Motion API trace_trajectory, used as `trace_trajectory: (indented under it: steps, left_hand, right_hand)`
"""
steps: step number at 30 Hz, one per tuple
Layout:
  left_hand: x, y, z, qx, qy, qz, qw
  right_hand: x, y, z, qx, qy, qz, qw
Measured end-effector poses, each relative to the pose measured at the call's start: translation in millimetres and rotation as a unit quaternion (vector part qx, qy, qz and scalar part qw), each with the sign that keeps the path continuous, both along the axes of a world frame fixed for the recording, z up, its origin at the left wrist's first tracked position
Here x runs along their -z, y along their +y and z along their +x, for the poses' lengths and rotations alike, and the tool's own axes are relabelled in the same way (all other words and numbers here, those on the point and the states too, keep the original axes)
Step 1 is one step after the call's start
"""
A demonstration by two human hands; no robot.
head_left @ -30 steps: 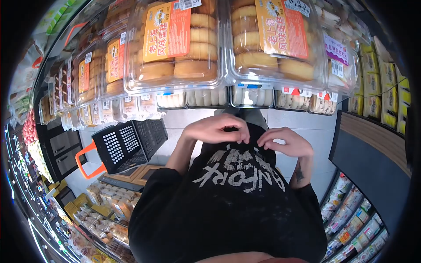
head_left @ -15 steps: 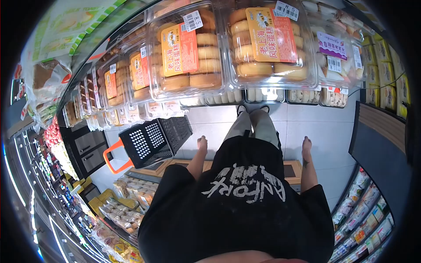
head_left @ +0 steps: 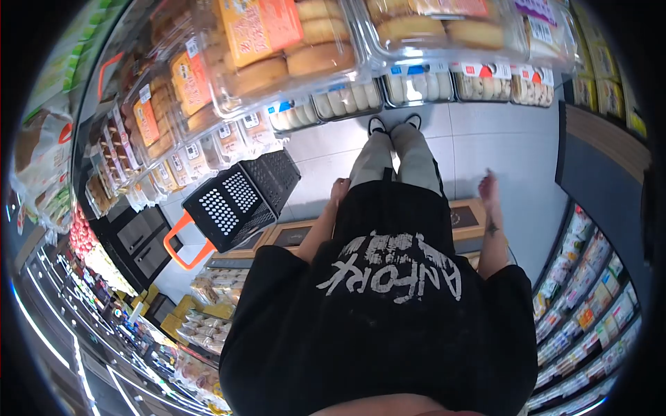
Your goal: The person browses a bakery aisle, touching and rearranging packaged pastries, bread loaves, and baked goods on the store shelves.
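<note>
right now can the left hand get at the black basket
Probably yes: the left hand hangs low, the black basket stands on that same side, and nothing visible lies between them.

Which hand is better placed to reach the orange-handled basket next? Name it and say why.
The left hand, most likely: it hangs on the same side as the basket, clearly nearer, and nothing shows in it. The right hand, blurred, hangs opposite, farther off.

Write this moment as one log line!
left hand: by leg; right hand: hanging, blurred; black basket: at left; boxed cakes: in front
</note>
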State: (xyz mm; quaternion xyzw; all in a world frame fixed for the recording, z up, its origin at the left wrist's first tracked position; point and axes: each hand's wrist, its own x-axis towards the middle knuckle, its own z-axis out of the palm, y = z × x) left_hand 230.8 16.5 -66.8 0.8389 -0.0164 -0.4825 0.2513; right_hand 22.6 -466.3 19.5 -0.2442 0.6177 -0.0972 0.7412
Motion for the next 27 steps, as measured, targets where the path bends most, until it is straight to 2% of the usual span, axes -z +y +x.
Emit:
trace_trajectory:
  steps: [2,3,6,7,10,11,13,14,15,16,19,21,23,26,27]
  left_hand:
    - [-57,-34,16,-0.110,0.023,0.076,0.991]
    - [-51,-28,15,-0.094,0.013,0.067,0.993]
    - [-61,-13,13,-0.096,0.006,0.012,0.995]
    - [-69,-15,13,-0.150,0.046,0.026,0.987]
    - [-82,-17,23,-0.144,0.131,0.068,0.978]
    - [-64,-5,18,-0.125,0.093,0.041,0.987]
    - [-61,3,18,-0.169,0.110,0.034,0.979]
    - [-63,10,10,-0.197,0.119,0.032,0.973]
    - [-53,30,3,-0.049,0.082,0.015,0.995]
    - [-44,50,-4,0.090,0.023,-0.002,0.996]
    - [-65,57,-8,0.016,0.064,0.031,0.997]
    - [-87,51,-1,-0.054,0.121,0.062,0.989]
    - [-85,63,-1,-0.112,0.160,0.059,0.979]
    - [-84,61,-2,-0.207,0.181,0.074,0.959]
    - [-81,55,1,-0.189,0.172,0.059,0.965]
  right_hand:
    - [-26,-41,-34,0.028,0.021,-0.091,0.995]
    - [-24,-54,-45,0.049,0.032,-0.130,0.990]
    - [3,-30,-37,0.027,0.211,-0.157,0.964]
    - [6,9,-13,-0.020,0.179,-0.130,0.975]
    - [-16,83,47,-0.076,0.072,0.034,0.994]
    - [-29,92,58,-0.077,0.034,0.103,0.991]
    - [-44,101,63,-0.072,-0.046,0.233,0.969]
    - [-44,109,31,-0.097,-0.048,0.195,0.975]
    - [-43,120,2,-0.110,-0.036,0.166,0.979]
    - [-37,132,-20,-0.111,-0.004,0.141,0.984]
    - [5,170,-58,-0.130,0.113,0.066,0.983]
    - [47,173,-51,-0.167,0.171,0.018,0.971]
    - [83,166,-43,-0.216,0.204,-0.030,0.954]
    - [90,185,-49,-0.242,0.231,-0.044,0.941]
    - [86,194,-52,-0.243,0.236,-0.039,0.940]
